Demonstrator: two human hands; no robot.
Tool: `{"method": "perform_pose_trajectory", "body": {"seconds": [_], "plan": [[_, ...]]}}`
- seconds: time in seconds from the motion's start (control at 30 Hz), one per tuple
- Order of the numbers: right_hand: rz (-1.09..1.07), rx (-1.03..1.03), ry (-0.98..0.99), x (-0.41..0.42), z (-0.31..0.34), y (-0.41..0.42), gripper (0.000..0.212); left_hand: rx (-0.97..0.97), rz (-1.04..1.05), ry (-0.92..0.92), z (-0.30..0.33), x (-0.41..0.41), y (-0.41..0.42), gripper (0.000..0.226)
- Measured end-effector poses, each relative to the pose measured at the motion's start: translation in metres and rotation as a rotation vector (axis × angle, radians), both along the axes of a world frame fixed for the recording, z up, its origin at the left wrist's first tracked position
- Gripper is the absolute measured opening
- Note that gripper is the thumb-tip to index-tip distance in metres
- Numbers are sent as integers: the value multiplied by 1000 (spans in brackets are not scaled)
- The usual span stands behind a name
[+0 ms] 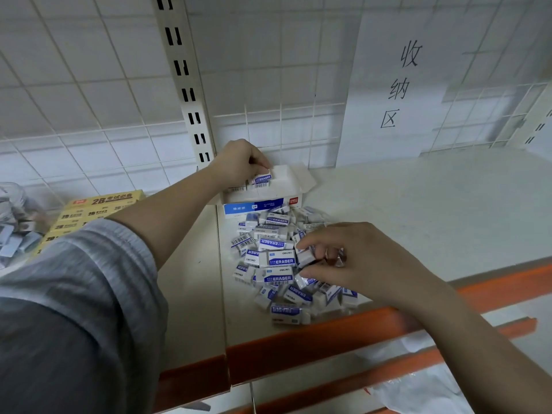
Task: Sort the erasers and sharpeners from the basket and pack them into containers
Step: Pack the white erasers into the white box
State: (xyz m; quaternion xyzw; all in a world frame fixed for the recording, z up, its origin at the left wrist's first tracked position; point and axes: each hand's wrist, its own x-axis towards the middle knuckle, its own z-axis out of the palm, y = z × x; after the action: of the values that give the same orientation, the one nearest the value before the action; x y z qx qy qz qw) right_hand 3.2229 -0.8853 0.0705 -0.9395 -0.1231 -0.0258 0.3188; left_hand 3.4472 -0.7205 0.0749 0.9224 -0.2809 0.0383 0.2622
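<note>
A heap of white erasers with blue sleeves (277, 258) lies on the pale shelf. Behind it stands an open white and blue eraser box (265, 201) with its flaps up. My left hand (239, 162) reaches over the box and pinches an eraser (262, 180) at the row of erasers inside. My right hand (355, 261) hovers over the right side of the heap, its fingers curled around one white eraser (306, 256).
Yellow 2B boxes (98, 210) are stacked at the left, beside a clear container (15, 222) with small items inside. An orange lip (328, 333) edges the shelf front. A paper sign (397, 88) hangs on the wire grid backing. Bare shelf extends to the right.
</note>
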Motion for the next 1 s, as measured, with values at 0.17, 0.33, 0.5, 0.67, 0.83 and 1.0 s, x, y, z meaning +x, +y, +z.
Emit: {"method": "perform_pose_trajectory", "body": {"seconds": [0.17,0.33,0.5,0.67,0.83,1.0], "plan": [[-26,-47,-79,1,-9,3,29,147,-6,-57,-4,-2,-3,20],[-40,-61,-188,1,-18,4,30,191,1,-125,-12,-5,-2,28],[-86,-49,-220,-1,-19,7,23,203,-72,-147,-8,-11,3,21],[-93,-64,-241,-2,-21,9,21,255,-17,-182,-11,-14,1,20],[-106,-19,-289,-3,-25,9,24,245,61,-163,-8,-20,-1,20],[-149,92,-322,-5,-26,7,10,49,92,-109,7,-46,5,22]]}}
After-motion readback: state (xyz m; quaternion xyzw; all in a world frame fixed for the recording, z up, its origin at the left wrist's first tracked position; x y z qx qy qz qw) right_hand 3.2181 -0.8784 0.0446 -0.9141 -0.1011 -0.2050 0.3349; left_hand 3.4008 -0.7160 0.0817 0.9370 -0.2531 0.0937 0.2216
